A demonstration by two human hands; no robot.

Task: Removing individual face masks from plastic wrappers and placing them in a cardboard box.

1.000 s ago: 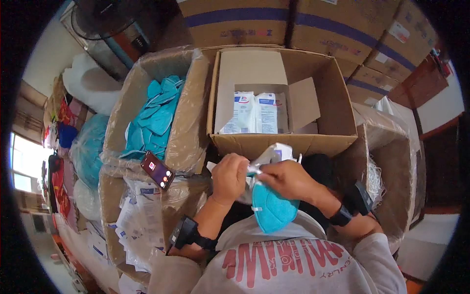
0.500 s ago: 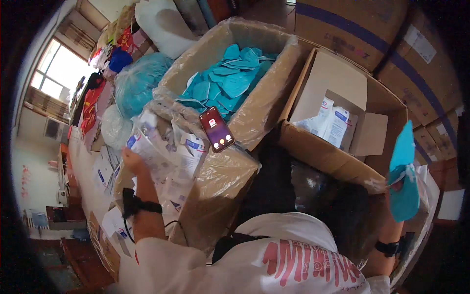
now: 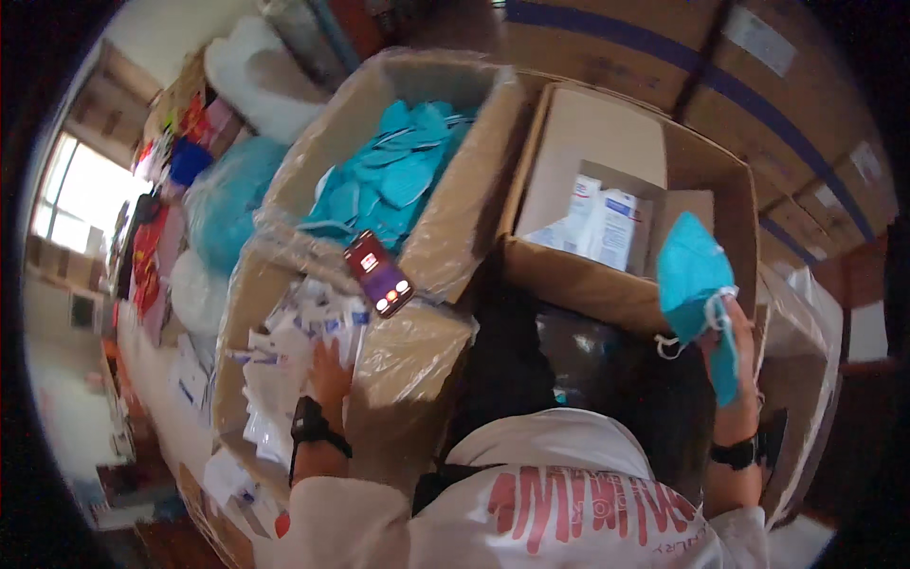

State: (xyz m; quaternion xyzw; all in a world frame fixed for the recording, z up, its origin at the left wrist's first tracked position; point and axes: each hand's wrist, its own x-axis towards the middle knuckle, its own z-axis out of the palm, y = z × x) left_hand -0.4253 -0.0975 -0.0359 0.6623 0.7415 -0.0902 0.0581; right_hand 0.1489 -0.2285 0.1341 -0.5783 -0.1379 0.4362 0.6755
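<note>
My right hand holds up a teal face mask with white ear loops, in front of the open cardboard box at the right. My left hand reaches down into a plastic-lined box of white flat packets at the left; its fingers rest on the packets and whether they grip one is hidden. A black band sits on each wrist. A phone with a lit screen lies on the box rim between the left boxes.
A plastic-lined box full of teal masks stands behind the packet box. White packages sit inside the right box. Stacked cartons fill the back. Bags and bundles crowd the left side.
My hands have parted: the left went down into the packet box, the right swung the teal mask out to the right and now holds it nearer the open box.
</note>
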